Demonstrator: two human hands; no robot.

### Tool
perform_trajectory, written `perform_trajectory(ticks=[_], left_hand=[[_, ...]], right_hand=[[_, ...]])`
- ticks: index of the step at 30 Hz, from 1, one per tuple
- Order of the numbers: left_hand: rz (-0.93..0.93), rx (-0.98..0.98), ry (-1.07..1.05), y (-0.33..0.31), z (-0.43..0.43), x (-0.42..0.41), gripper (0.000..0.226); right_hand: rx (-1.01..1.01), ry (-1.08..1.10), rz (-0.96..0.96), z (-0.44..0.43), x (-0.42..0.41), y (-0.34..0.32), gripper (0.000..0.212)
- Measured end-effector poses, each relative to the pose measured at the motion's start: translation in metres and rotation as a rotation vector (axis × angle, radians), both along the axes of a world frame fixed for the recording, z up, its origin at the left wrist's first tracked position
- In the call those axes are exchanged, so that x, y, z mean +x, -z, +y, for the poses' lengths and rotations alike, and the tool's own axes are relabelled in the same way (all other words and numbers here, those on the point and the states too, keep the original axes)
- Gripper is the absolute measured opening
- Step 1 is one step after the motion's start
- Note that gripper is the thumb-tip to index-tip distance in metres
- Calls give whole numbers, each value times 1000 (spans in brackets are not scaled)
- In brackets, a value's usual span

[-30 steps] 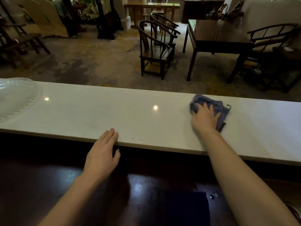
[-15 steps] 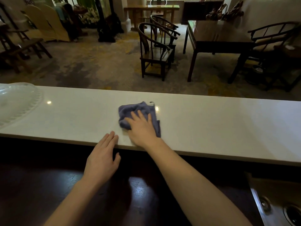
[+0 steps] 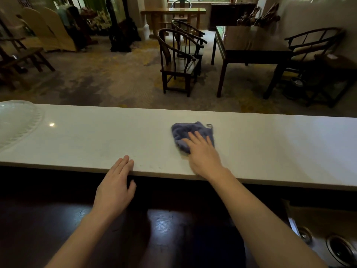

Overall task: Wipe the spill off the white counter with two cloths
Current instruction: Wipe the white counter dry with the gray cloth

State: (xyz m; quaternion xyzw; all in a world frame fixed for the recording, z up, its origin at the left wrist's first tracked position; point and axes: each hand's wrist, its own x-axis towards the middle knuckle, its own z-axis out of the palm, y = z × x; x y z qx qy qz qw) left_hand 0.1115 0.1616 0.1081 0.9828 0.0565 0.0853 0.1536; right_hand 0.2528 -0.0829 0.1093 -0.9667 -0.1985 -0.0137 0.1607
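A crumpled blue cloth (image 3: 185,132) lies near the middle of the long white counter (image 3: 96,140). My right hand (image 3: 202,153) presses flat on the cloth's near part, fingers spread over it. My left hand (image 3: 116,186) rests flat at the counter's front edge, fingertips on the white top, holding nothing. I see only this one cloth. No spill shows clearly on the counter; only faint specks lie near the front edge.
A clear glass dish (image 3: 15,120) sits at the counter's far left end. Below the counter is a dark wooden surface (image 3: 164,229), with metal fittings (image 3: 336,248) at the lower right. Beyond the counter stand wooden chairs (image 3: 179,62) and a dark table (image 3: 249,49).
My right hand swept the blue cloth from the counter's right side far to the left, then back a little to the right. My left hand stayed at the front edge.
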Motion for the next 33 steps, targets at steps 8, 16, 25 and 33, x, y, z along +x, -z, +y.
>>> perform_trajectory(ticks=[8, 16, 25, 33], left_hand=[[2, 7, 3, 1, -1, -1, 64], [9, 35, 14, 6, 1, 0, 67], [1, 16, 44, 5, 3, -2, 68], [-3, 5, 77, 9, 9, -1, 71]], right_hand=[[-39, 477, 53, -126, -21, -18, 57], [-61, 524, -3, -104, -55, -10, 63], [-41, 336, -20, 5, -75, -3, 71], [44, -108, 49, 93, -88, -4, 69]])
